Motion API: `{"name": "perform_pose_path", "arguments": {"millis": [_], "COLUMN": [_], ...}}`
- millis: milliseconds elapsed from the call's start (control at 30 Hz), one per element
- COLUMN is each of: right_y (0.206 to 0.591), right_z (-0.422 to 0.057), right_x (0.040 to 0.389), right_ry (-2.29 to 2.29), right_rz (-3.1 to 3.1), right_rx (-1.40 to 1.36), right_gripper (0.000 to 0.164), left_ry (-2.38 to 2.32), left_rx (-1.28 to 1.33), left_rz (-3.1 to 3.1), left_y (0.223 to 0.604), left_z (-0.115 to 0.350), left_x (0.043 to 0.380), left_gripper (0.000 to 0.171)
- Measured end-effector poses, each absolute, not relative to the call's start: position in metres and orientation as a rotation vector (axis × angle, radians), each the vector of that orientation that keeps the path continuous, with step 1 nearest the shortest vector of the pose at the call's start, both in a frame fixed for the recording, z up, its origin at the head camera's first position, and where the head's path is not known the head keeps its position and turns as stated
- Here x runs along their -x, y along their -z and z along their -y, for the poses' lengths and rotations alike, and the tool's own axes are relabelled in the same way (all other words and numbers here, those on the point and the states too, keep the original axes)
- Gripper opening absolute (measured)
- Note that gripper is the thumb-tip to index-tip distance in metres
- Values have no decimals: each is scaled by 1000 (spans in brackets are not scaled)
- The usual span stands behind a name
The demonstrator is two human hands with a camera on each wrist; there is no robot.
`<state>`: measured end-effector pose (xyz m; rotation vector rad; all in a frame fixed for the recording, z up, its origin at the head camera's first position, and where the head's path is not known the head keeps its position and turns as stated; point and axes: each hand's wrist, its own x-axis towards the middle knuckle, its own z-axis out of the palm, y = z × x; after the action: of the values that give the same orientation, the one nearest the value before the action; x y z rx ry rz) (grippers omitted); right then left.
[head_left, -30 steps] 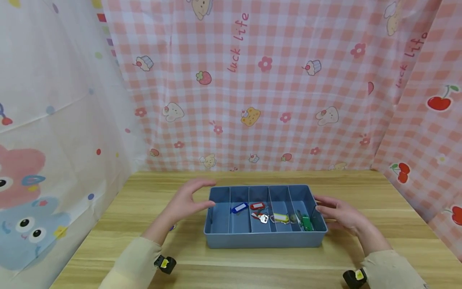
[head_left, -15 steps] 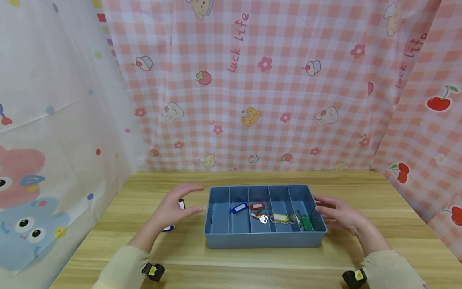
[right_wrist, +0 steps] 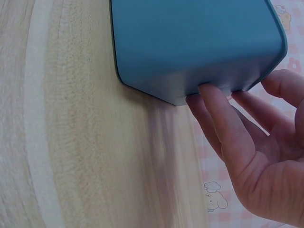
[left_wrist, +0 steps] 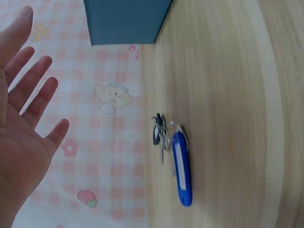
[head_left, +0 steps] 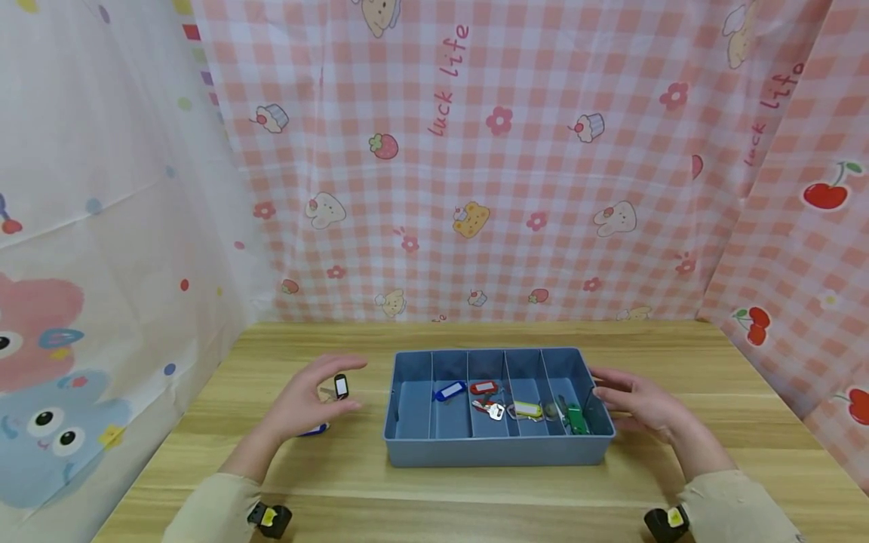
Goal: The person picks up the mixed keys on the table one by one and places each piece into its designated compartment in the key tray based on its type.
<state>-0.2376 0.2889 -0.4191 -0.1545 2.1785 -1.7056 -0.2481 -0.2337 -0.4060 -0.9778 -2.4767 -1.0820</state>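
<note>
A blue-grey divided tray point(head_left: 498, 452) sits on the wooden table. My right hand point(head_left: 641, 403) touches its right end wall with the fingertips, fingers loosely bent. Left of the tray, my left hand point(head_left: 299, 400) holds nothing, its thumb and fingers spread apart. In the head view a black key tag point(head_left: 342, 386) shows in the gap between thumb and fingers. A blue key tag point(left_wrist: 182, 166) with a ring lies on the table beside it, partly covered by the left hand in the head view.
Inside the tray lie a blue key tag point(head_left: 450, 391), a red key tag point(head_left: 484, 387) near a silver key point(head_left: 497, 412), a yellow key tag point(head_left: 527, 409) and a green key tag point(head_left: 578, 419). The leftmost compartment holds nothing. Patterned cloth point(head_left: 498, 166) hangs behind the table.
My left hand has moved left and toward me, away from the tray's left end, uncovering the black key tag. The right hand and tray have stayed put.
</note>
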Motion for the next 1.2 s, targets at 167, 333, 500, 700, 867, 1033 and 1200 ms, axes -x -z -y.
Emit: {"name": "perform_pose_path", "arguments": {"millis": [167,333,500,700,867,1033,1200], "right_y": [420,420,420,421,422,423,423], "right_z": [-289,-290,-289,-290,-291,-291,-291], "right_x": [238,238,238,239,240,241,240], "right_ry": [1699,1683,1678,1689,1700,1697,1696], "right_rz": [-2186,-2201,-2207,-2192,-2172,-2171,-2171], "right_rx": [147,139,132,151,171,180,178], "right_gripper": [67,67,67,67,68,69,69], "left_ry": [1091,1051,1018,988,999,997,973], "left_rx": [964,949,935,888,829,828,834], "left_rz": [2505,2539,2563,2619,2689,2736,2790], "left_y": [408,414,420,425,432,437,440], "left_z": [243,254,264,273,281,287,289], "left_x": [248,251,253,254,255,257,258], "left_gripper": [58,58,60,59,59,57,57]}}
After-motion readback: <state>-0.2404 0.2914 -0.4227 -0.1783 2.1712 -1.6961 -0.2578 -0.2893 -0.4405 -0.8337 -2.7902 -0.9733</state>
